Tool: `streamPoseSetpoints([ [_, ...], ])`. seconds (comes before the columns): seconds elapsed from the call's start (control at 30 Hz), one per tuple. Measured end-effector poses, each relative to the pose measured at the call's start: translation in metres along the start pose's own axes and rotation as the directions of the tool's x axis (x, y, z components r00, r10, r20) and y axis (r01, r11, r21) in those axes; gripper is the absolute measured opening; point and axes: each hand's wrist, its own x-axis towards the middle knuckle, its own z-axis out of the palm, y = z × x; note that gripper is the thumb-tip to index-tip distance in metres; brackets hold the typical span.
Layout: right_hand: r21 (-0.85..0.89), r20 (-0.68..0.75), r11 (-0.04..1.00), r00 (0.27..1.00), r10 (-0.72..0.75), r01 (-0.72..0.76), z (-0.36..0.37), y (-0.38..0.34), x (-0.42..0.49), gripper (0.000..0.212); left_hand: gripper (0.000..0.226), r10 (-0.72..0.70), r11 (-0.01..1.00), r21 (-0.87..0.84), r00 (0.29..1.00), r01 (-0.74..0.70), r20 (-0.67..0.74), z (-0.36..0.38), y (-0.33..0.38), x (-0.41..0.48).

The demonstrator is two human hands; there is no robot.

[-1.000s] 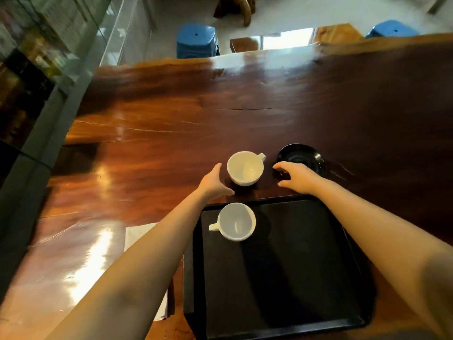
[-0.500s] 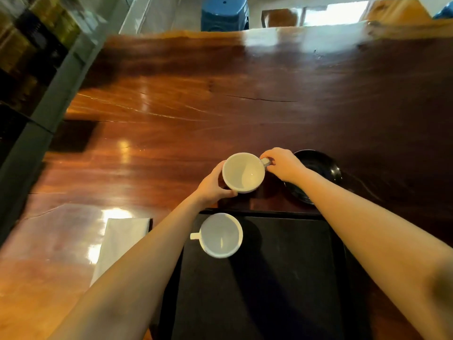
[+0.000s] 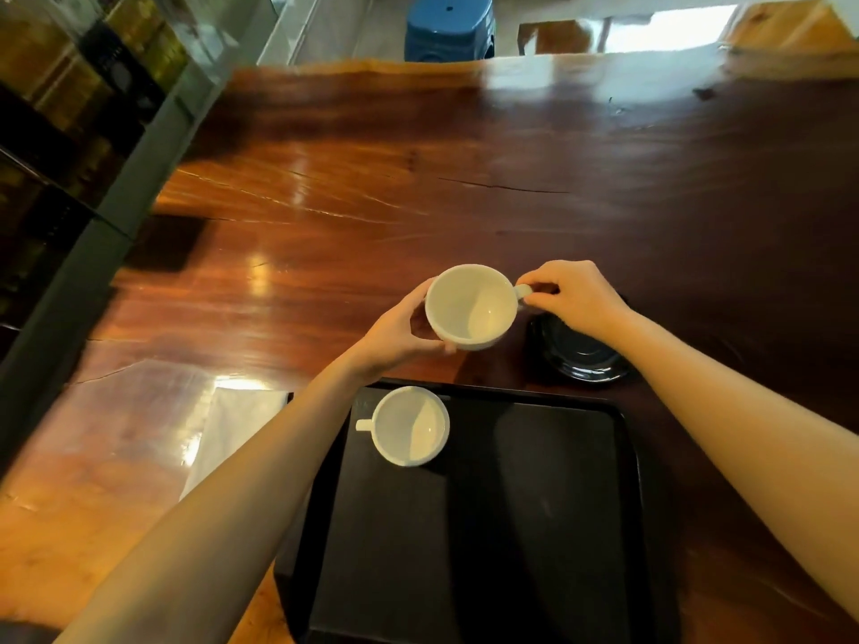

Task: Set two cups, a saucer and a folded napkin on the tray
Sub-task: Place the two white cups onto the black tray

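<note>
A black tray lies on the wooden table near me. One white cup stands upright in its far left corner, handle to the left. A second white cup is held just beyond the tray's far edge. My left hand cups its left side and my right hand pinches its handle. A dark saucer sits on the table under my right wrist, partly hidden. A white folded napkin lies left of the tray, partly under my left forearm.
The dark wooden table stretches far ahead and to the right. A glass wall with a grey frame runs along the left. A blue stool stands beyond the table's far edge.
My right hand left the saucer and took the second cup's handle. My left hand closed on the cup's side. The cup now looks lifted and nearer to me.
</note>
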Motion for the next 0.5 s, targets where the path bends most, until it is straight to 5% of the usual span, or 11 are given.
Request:
streamPoseSetpoints([
  [0.5, 0.16, -0.208, 0.986, 0.978, -0.015, 0.049, -0.032, -0.037, -0.108, 0.027, 0.094, 0.24, 0.97, -0.022, 0.955, -0.24, 0.174, 0.027, 0.045, -0.067],
])
